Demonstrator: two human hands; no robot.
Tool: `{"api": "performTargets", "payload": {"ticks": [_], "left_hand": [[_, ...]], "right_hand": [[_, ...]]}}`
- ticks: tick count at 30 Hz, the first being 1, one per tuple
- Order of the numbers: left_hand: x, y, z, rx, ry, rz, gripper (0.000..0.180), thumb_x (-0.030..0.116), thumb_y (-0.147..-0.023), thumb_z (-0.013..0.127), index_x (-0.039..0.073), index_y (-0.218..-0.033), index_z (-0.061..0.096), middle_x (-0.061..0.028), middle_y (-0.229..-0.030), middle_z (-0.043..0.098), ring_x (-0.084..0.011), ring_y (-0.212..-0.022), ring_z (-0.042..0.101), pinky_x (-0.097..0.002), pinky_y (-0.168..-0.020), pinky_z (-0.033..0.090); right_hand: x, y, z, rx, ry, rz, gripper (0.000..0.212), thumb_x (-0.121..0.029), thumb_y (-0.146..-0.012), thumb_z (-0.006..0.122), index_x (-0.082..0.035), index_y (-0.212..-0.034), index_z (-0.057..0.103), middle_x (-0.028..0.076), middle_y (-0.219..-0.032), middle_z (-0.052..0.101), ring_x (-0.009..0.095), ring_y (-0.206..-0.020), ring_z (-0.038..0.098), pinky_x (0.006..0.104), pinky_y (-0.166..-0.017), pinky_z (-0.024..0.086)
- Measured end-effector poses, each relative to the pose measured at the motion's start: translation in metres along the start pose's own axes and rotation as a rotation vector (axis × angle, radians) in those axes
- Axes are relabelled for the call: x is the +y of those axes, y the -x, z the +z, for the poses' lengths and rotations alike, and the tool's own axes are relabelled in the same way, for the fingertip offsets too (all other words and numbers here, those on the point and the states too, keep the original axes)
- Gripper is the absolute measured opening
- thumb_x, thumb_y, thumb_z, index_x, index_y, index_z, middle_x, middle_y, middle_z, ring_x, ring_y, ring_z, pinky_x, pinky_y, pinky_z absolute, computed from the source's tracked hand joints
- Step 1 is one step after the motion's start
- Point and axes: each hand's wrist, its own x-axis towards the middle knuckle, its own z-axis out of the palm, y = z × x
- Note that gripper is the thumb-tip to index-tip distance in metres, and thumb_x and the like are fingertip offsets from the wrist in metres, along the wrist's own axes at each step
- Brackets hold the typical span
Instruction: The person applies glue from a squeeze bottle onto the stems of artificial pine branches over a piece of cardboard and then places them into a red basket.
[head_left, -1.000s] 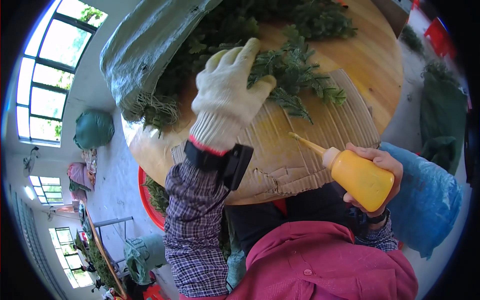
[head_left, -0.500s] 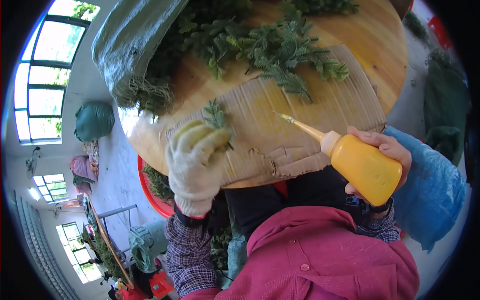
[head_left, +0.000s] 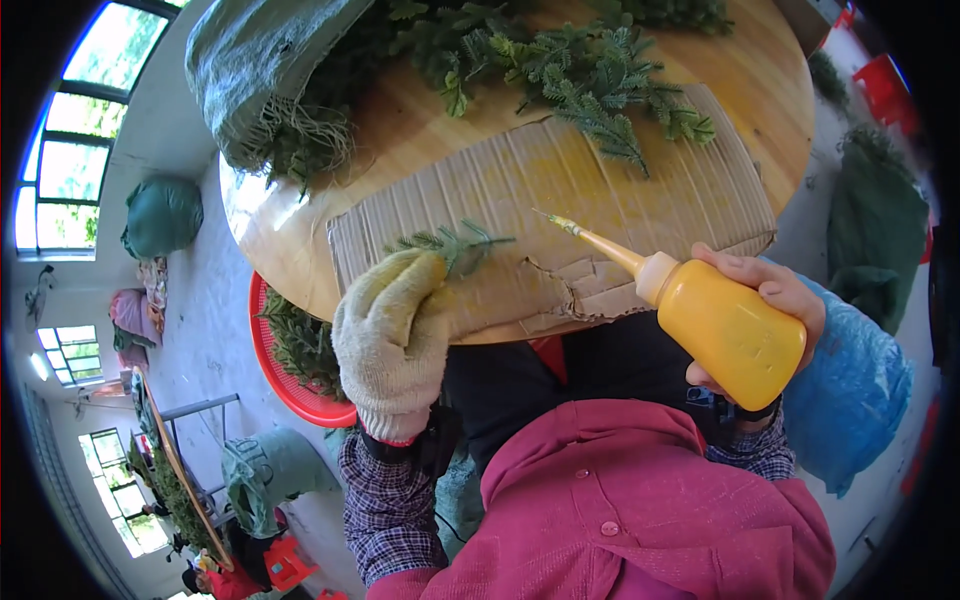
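My left hand (head_left: 392,335), in a pale knitted glove, is closed on a small green fir sprig (head_left: 455,243) that lies over the near edge of a torn sheet of corrugated cardboard (head_left: 560,190). In my right hand (head_left: 770,300) I grip an orange squeeze bottle (head_left: 725,330), tilted so its thin nozzle (head_left: 580,232) points left over the cardboard. The nozzle tip is a short way to the right of the sprig. A heap of green fir branches (head_left: 560,60) lies on the far part of the round wooden table (head_left: 760,90).
A grey-green sack (head_left: 260,60) spills twigs at the table's far left. A red basket (head_left: 285,345) of greenery sits on the floor under the table's left edge. More green sacks (head_left: 160,215) lie by the windows. Blue plastic (head_left: 850,390) covers my right arm.
My left hand pulled back from the branch pile toward me, bringing a sprig onto the near cardboard. The bottle moved slightly left, its nozzle now nearer the sprig.
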Motion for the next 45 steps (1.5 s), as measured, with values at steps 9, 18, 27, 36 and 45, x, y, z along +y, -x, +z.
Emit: {"api": "performTargets", "payload": {"ticks": [9, 18, 27, 36, 45], "left_hand": [[0.002, -0.003, 0.015, 0.029, -0.138, -0.013, 0.034, 0.010, -0.076, 0.082, 0.005, -0.109, 0.075, -0.0175, -0.118, 0.070, -0.0369, -0.106, 0.068, -0.0449, -0.092, 0.055], [-0.009, -0.001, 0.018, -0.044, -0.083, 0.084, 0.035, 0.011, -0.074, 0.083, 0.006, -0.108, 0.075, -0.0181, -0.122, 0.068, -0.0400, -0.115, 0.065, -0.0469, -0.096, 0.054], [-0.012, 0.003, 0.023, -0.029, -0.214, 0.114, 0.040, 0.013, -0.069, 0.084, 0.012, -0.109, 0.077, -0.0205, -0.129, 0.064, -0.0436, -0.123, 0.059, -0.0487, -0.101, 0.050], [-0.012, 0.003, 0.024, -0.058, -0.247, 0.032, 0.036, 0.017, -0.073, 0.082, 0.015, -0.109, 0.077, -0.0230, -0.136, 0.060, -0.0462, -0.126, 0.057, -0.0516, -0.104, 0.047], [-0.014, 0.004, 0.025, -0.073, -0.223, 0.027, 0.039, 0.019, -0.075, 0.081, 0.016, -0.113, 0.074, -0.0226, -0.137, 0.059, -0.0468, -0.128, 0.054, -0.0523, -0.103, 0.046]], "right_hand": [[0.001, -0.006, -0.001, -0.045, -0.067, -0.013, 0.080, -0.020, -0.070, 0.098, -0.005, -0.126, 0.042, 0.027, -0.119, 0.063, 0.036, -0.113, 0.067, 0.0594, -0.093, 0.060], [0.001, -0.009, 0.007, -0.068, -0.104, -0.034, 0.082, -0.019, -0.069, 0.098, -0.005, -0.128, 0.042, 0.028, -0.117, 0.064, 0.036, -0.113, 0.068, 0.0590, -0.093, 0.060], [0.002, -0.011, 0.025, -0.084, -0.182, -0.038, 0.078, -0.016, -0.071, 0.097, -0.004, -0.127, 0.044, 0.028, -0.116, 0.064, 0.037, -0.109, 0.069, 0.0598, -0.094, 0.059], [0.010, -0.009, 0.055, -0.154, -0.220, -0.052, 0.073, -0.014, -0.072, 0.095, -0.002, -0.126, 0.047, 0.031, -0.120, 0.064, 0.042, -0.114, 0.068, 0.0617, -0.097, 0.056], [0.016, -0.017, 0.073, -0.249, -0.086, -0.056, 0.074, -0.016, -0.077, 0.091, -0.006, -0.130, 0.041, 0.028, -0.125, 0.061, 0.039, -0.117, 0.065, 0.0629, -0.099, 0.056]]}}
